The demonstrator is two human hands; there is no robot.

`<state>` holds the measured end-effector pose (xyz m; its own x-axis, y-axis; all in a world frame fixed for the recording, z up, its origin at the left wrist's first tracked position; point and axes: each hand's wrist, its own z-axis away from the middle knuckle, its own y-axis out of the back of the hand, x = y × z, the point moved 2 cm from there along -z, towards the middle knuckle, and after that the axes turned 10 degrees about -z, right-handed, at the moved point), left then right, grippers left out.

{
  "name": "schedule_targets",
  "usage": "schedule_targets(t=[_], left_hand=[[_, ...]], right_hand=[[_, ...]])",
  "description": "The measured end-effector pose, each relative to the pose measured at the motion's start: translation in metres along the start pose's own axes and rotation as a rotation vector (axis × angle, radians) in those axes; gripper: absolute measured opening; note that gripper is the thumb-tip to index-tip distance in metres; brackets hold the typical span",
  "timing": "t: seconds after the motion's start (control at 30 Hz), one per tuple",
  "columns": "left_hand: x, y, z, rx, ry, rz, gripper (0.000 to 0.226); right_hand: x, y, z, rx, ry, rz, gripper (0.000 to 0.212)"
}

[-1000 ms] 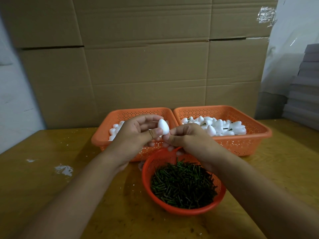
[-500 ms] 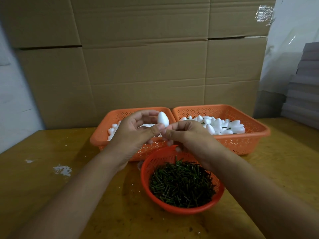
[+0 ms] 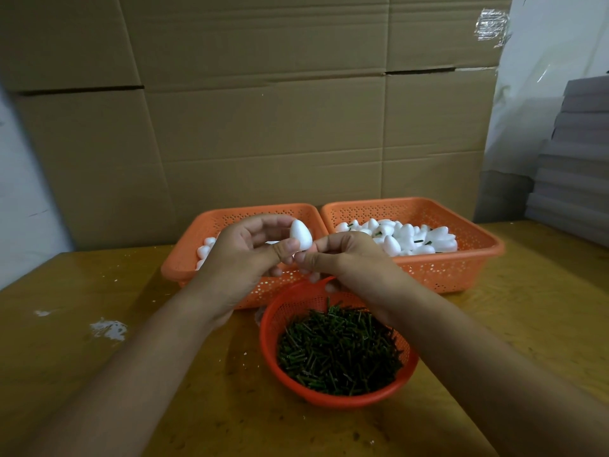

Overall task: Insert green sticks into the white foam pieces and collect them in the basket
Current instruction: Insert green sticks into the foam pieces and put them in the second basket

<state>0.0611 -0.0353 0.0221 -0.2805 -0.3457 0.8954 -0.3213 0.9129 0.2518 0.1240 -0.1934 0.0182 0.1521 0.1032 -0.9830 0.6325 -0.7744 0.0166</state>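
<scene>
Above the round basket (image 3: 339, 399) of green sticks (image 3: 339, 351), two hands meet in mid-air. The left hand (image 3: 244, 258) holds a white foam egg (image 3: 300, 234) between its thumb and curled fingers, the egg's narrow end pointing up. The right hand (image 3: 339, 258) is closed, thumb and forefinger pinched together right at the base of the egg and touching the left thumb; whether a stick sits in that pinch cannot be told, since the fingers hide it.

On the table (image 3: 82, 374) behind the hands stand two square orange baskets side by side, their rims touching. The left basket (image 3: 184, 265) holds plain foam pieces (image 3: 206, 247), mostly hidden by the left hand. The right basket (image 3: 461, 268) holds a heap of foam pieces with sticks (image 3: 405, 239), short green ends showing among the white. The round basket sits nearest the person, just in front of the two square ones, between the forearms.

White crumbs and a white smear (image 3: 108, 329) lie on the table to the left. Cardboard boxes (image 3: 263, 110) fill the background, and a grey stack (image 3: 573, 153) rises at the right edge.
</scene>
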Motion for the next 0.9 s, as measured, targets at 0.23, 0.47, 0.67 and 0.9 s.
schedule_targets(t=[0.23,0.47,0.67,0.9], left_hand=[[0.0005,0.0012,0.0002,-0.011,0.008,0.011,0.033],[-0.0039,0.0036,0.0,-0.076,0.037,0.057,0.041],[-0.0032,0.0044,0.0003,-0.107,0.058,0.081,0.039],[0.0021,-0.0008,0.0028,-0.03,0.031,0.024,0.04]], right_hand=[[-0.0008,0.0012,0.0004,-0.032,-0.022,-0.007,0.012],[-0.0029,-0.0008,0.0018,-0.083,-0.038,-0.008,0.015],[-0.003,-0.001,0.0021,-0.07,-0.038,-0.013,0.015],[-0.0023,0.0,0.0007,-0.002,0.007,-0.004,0.015]])
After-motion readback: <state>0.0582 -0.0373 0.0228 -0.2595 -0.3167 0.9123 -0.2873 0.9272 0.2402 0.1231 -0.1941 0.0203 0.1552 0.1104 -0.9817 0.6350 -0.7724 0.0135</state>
